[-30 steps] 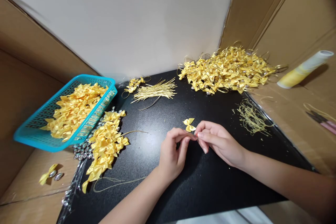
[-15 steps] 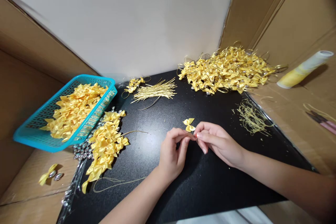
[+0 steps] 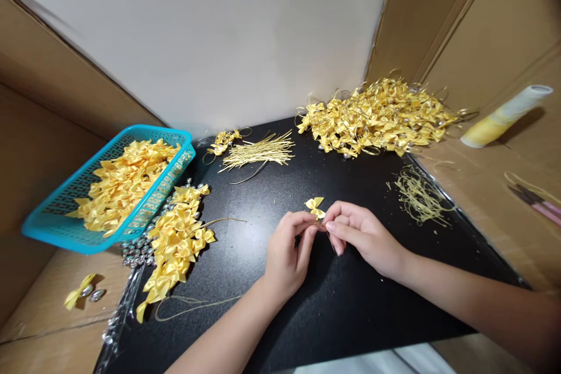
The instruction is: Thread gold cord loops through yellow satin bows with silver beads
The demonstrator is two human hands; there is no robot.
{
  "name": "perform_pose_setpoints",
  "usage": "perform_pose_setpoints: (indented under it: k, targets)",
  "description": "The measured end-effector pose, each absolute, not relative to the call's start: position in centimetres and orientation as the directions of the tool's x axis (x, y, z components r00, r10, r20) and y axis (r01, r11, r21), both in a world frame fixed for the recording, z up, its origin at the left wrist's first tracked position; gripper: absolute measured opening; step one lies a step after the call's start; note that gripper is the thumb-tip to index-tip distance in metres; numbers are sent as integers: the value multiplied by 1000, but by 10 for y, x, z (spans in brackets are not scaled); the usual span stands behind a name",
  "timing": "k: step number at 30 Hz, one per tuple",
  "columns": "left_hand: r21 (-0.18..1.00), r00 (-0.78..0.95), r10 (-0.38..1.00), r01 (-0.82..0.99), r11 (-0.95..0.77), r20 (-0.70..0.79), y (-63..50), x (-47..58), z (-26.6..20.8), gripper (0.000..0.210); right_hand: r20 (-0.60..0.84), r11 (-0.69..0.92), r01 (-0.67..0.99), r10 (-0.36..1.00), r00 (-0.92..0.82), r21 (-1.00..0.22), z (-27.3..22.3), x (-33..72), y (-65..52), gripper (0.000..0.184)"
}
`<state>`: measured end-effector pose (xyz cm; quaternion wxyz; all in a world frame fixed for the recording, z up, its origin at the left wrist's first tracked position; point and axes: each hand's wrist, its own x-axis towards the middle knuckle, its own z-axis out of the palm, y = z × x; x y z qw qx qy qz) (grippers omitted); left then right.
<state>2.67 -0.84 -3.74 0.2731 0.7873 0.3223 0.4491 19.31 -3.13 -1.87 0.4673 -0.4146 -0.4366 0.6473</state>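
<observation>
My left hand (image 3: pixel 289 251) and my right hand (image 3: pixel 359 236) meet over the middle of the black tabletop (image 3: pixel 245 280), fingertips pinched close together. A thin cord (image 3: pixel 331 242) runs between them, with an end hanging below the right fingertips; most of it is hidden by the fingers. Just beyond the fingertips a yellow ribbon bow (image 3: pixel 315 206) appears; I cannot tell whether it is attached to the cord. To the left lies a heap of yellow bows (image 3: pixel 177 239), beside silver beads (image 3: pixel 139 250).
A blue basket (image 3: pixel 83 248) of bows stands at left. Gold cord pieces (image 3: pixel 260 152) lie at the back, near a large pile of bows with loops (image 3: pixel 381 120). On the right are cord scraps (image 3: pixel 421 196), a tube (image 3: pixel 506 117) and scissors (image 3: pixel 537 201). Cardboard walls (image 3: pixel 464 17) flank the table.
The fingertips have shifted slightly, and a thin cord end now shows below the right fingers. Both arms stay almost where they were; the bow beyond the hands has not moved.
</observation>
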Motion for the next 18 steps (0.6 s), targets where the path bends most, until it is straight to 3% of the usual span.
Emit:
perform_pose_setpoints:
  k: [12,18]
  targets:
    - [667,422,724,305,-680,546,-7,26,-30,11,-137,-178,-226,973,-187,-958,-20,193,-28,29]
    - [568,419,738,470,-675,530,-9,24,-23,9,-160,-157,-287,987,-16,-945,-22,199,-20,25]
